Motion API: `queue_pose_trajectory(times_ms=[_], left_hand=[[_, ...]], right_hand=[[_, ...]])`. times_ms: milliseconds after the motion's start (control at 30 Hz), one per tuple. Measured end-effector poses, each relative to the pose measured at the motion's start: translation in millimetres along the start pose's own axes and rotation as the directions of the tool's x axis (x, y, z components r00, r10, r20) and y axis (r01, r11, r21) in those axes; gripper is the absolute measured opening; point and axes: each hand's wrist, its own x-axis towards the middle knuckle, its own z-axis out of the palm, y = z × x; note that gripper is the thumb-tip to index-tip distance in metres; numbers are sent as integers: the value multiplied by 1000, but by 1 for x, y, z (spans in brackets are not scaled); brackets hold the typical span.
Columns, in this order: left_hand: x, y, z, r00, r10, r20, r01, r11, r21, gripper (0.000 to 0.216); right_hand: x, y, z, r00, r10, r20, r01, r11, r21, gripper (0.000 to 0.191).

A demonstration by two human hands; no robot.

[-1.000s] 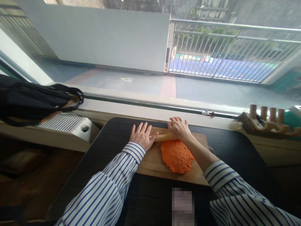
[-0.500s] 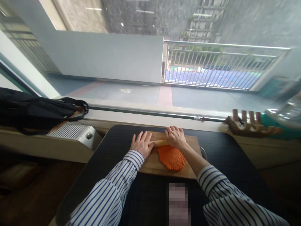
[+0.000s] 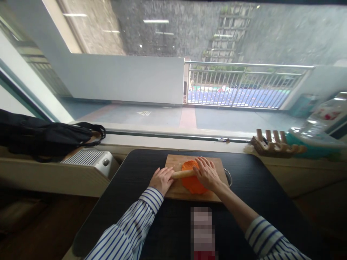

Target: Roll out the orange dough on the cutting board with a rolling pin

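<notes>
A pale wooden rolling pin [image 3: 182, 174] lies across a flattened orange sheet of dough or clay [image 3: 193, 187]. My left hand [image 3: 162, 180] is closed over the pin's left end, fingers together. Over the right end rests my right hand [image 3: 208, 174], its fingers curved across the pin and hiding that end. The orange sheet shows both above and below the pin, and my right hand covers part of its right side. Beneath it all is a wooden cutting board [image 3: 176, 195] with a metal handle [image 3: 229, 177] at its right edge.
The board lies on a dark table [image 3: 141, 166] against a window sill [image 3: 151, 143]. A black bag [image 3: 54, 137] rests at left beside a white vented unit [image 3: 94, 159]. At right stand a wooden rack [image 3: 276, 146] and a teal container [image 3: 295, 139]. A pixelated patch covers the table's front.
Both hands have brought the rolling pin from the orange sheet's far edge toward me, so it now crosses the sheet. The camera view has tilted up slightly.
</notes>
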Motion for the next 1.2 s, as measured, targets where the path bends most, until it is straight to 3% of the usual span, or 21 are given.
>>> queue_pose_trajectory(times_ms=[167,300,433,600,733,933,1200], left_hand=[[9,15,1,993,93,-70,-96,995,-42,30],[19,29,9,987,139,-80,-143,989,-40,31],[24,32,20,976,187,-115,-188,982,-1,33],[31,29,27,956,216,-197,-195,974,118,48],[47,25,25,967,189,-169,-160,972,170,56],[71,21,17,994,101,-37,-95,987,133,64],[91,20,17,999,17,-41,-13,996,92,58]], right_hand=[[-11,23,-10,1000,8,-27,-9,1000,-14,47],[-18,37,-15,999,36,25,-35,999,-31,44],[-18,41,-12,998,42,47,-39,998,-48,42],[-4,39,-6,999,31,-19,-33,992,-123,42],[12,41,-2,997,74,-12,-75,986,-146,43],[31,45,-1,995,98,17,-95,989,-114,44],[46,45,-7,989,138,62,-132,987,-87,42]])
